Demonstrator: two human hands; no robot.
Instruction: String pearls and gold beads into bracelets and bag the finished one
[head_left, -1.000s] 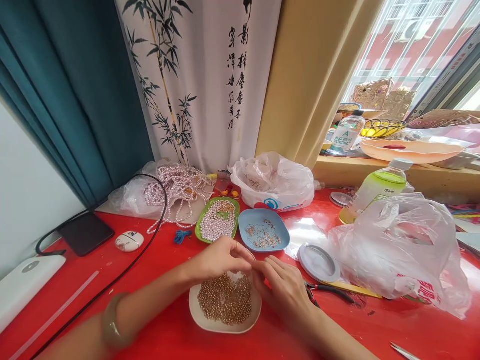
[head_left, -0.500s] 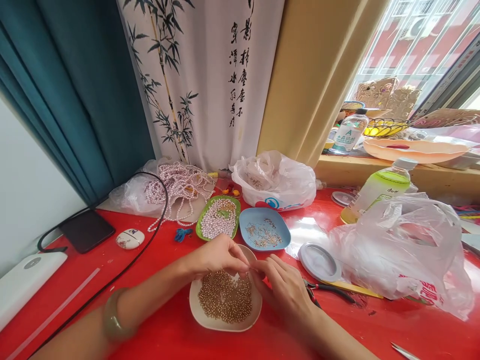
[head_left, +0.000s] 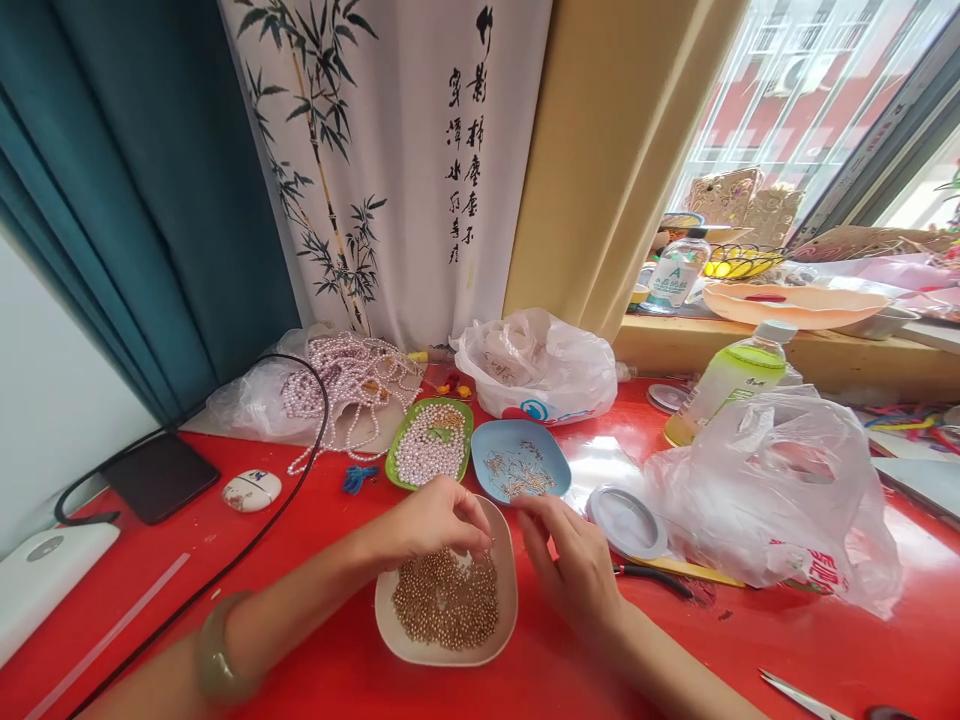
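Observation:
My left hand (head_left: 442, 522) is over the dish (head_left: 508, 600) of small gold beads (head_left: 446, 600), thumb and fingers closed in a pinch. A tiny shiny bit shows at its fingertips, too small to name. My right hand (head_left: 574, 555) lies to the right of that dish, thumb apart from the forefinger, with nothing visible between them. Its fingertips come close to the near rim of a blue dish (head_left: 487, 440), in which thin metal pins (head_left: 521, 475) are scattered. Left of it a green dish (head_left: 393, 455) holds pale pearl beads (head_left: 427, 455).
Strings of pink beads (head_left: 352, 380) and a plastic bag (head_left: 540, 365) lie at the back. At right are a round lid (head_left: 626, 520), black-handled pliers (head_left: 652, 575), a crumpled bag (head_left: 772, 490), a green-labelled bottle (head_left: 731, 385) and scissors (head_left: 802, 693). A black cable (head_left: 247, 530) crosses the left side.
My right hand has come away from the left one, its thumb and forefinger parting near the blue dish. My left hand stays pinched above the gold beads. The view has shifted slightly right.

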